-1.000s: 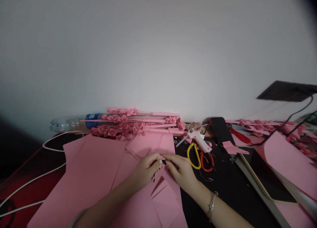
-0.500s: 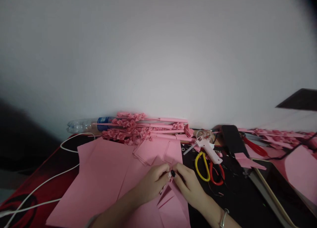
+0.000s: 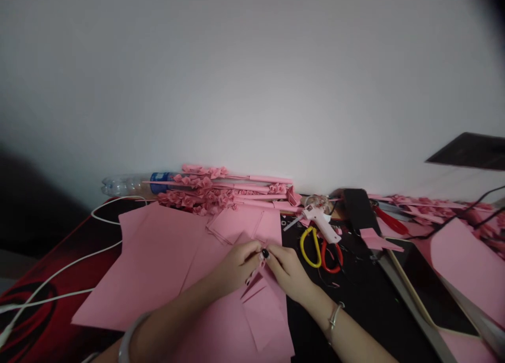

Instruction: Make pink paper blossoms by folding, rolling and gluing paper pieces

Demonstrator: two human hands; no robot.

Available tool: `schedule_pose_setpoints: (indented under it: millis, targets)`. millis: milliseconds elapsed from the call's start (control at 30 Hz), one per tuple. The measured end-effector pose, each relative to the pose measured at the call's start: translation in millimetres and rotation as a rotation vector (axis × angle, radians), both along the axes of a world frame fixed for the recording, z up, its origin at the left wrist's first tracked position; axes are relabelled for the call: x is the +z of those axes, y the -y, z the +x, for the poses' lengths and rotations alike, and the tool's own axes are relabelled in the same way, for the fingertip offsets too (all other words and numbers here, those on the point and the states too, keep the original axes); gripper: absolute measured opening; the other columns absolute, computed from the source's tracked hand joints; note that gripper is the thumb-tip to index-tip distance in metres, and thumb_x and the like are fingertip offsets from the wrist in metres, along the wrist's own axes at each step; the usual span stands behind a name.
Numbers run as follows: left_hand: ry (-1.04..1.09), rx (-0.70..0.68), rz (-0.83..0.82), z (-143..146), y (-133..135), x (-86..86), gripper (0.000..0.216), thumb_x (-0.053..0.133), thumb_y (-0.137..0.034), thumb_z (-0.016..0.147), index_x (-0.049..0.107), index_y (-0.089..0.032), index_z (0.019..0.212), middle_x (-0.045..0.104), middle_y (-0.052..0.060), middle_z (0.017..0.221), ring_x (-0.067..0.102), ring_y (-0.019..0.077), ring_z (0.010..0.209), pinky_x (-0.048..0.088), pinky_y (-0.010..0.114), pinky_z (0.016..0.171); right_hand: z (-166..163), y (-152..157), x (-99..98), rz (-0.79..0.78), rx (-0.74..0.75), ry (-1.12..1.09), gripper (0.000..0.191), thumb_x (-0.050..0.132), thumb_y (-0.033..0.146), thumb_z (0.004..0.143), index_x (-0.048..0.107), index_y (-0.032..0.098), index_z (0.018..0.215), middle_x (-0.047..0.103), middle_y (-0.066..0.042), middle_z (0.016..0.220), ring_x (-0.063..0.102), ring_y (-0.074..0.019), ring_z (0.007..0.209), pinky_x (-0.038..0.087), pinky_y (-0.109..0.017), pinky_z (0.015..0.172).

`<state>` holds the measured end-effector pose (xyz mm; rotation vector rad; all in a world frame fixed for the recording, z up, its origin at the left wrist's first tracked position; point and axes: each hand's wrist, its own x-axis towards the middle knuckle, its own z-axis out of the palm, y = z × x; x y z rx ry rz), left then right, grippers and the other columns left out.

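My left hand (image 3: pixel 236 267) and my right hand (image 3: pixel 290 271) meet over the middle of the table, fingertips together on a small pink paper piece (image 3: pixel 259 263) pinched between them. Both hands rest above large pink paper sheets (image 3: pixel 158 258) spread across the table. Folded pink squares (image 3: pixel 244 223) lie just beyond my fingers. To the right of my right hand sit yellow-handled scissors (image 3: pixel 309 245), red-handled scissors (image 3: pixel 330 258) and a white glue gun (image 3: pixel 320 222).
A row of pink paper flowers on stems (image 3: pixel 221 194) and a plastic bottle (image 3: pixel 134 184) lie along the wall. White cables (image 3: pixel 59 279) cross the left side. A black strip (image 3: pixel 357 210), red pliers (image 3: pixel 389 221), a tablet (image 3: pixel 426 279) and more pink paper (image 3: pixel 465 263) fill the right.
The view has shifted slightly; my hands stay together on the small pink piece, working it with little visible movement over the sheets.
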<state>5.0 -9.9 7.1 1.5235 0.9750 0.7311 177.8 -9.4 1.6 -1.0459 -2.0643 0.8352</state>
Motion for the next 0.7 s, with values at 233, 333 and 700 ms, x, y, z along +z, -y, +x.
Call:
schedule_pose_setpoints:
  millis: [233,333,700]
  targets:
    - [0.026,0.002,0.017,-2.5,-1.9,-2.6,0.028,0.046,-0.038,0.092,0.042,-0.021,0.070,0.042,-0.008,0.052,0.042,0.0084,0.043,0.034,0.021,0.045,0.6,-2.0,1.8,-0.007,0.025,-0.034,0.028,0.038,0.023,0.098,0.043,0.020,0.071,0.045,0.003,0.063,0.043,-0.0118,0.057,0.034,-0.024,0.056]
    - [0.066,0.009,-0.033,-3.1,-2.5,-1.8,0.031,0.049,-0.045,0.090,0.043,-0.021,0.071,0.044,-0.007,0.052,0.043,0.0082,0.042,0.036,0.021,0.044,0.7,-3.2,0.8,0.011,0.030,-0.030,0.027,0.038,0.021,0.098,0.042,0.020,0.071,0.043,0.004,0.061,0.042,-0.0112,0.055,0.033,-0.023,0.054]
    - [0.200,-0.023,-0.392,-8.4,-5.8,-2.3,0.049,0.048,-0.062,0.087,0.053,-0.017,0.068,0.049,-0.004,0.048,0.040,0.0072,0.034,0.031,0.019,0.034,-2.0,-3.7,0.8,0.115,-0.024,-0.008,0.027,0.039,0.015,0.093,0.036,0.021,0.067,0.039,0.005,0.057,0.039,-0.0110,0.051,0.030,-0.023,0.052]
